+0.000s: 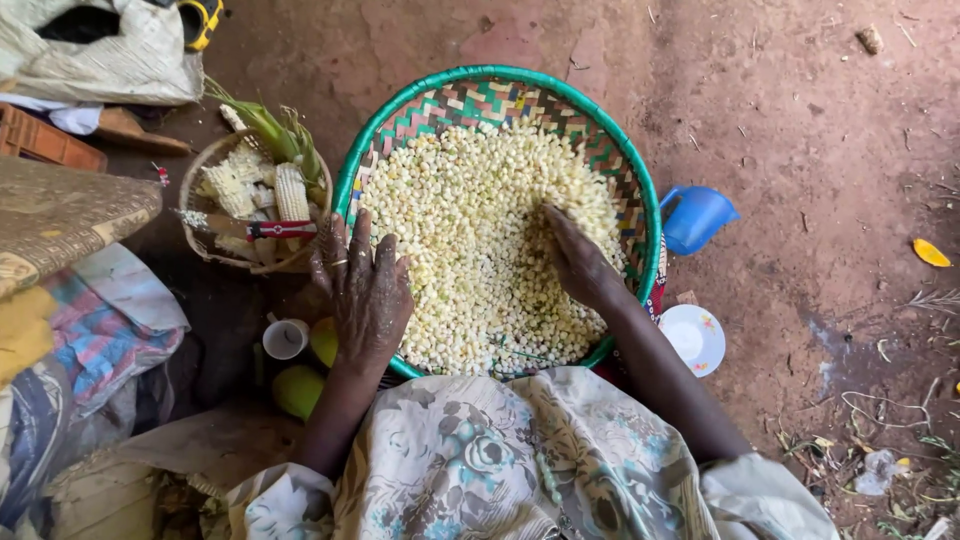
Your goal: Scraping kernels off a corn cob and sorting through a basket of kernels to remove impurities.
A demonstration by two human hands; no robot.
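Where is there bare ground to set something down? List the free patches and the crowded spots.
Free: the bare earth floor beyond the blue cup, and the strip above the woven basket. Crowded: left of the basket, where the left hand sits beside the cob basket, white mug and cloths. Right hand is in the kernels.

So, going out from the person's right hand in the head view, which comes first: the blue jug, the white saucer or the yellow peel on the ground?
1. White saucer: just outside the basket rim, below and right of the right hand.
2. Blue jug: beside the basket's right edge, slightly farther, though close to the saucer's gap.
3. Yellow peel: far right on the dirt, clearly farthest.
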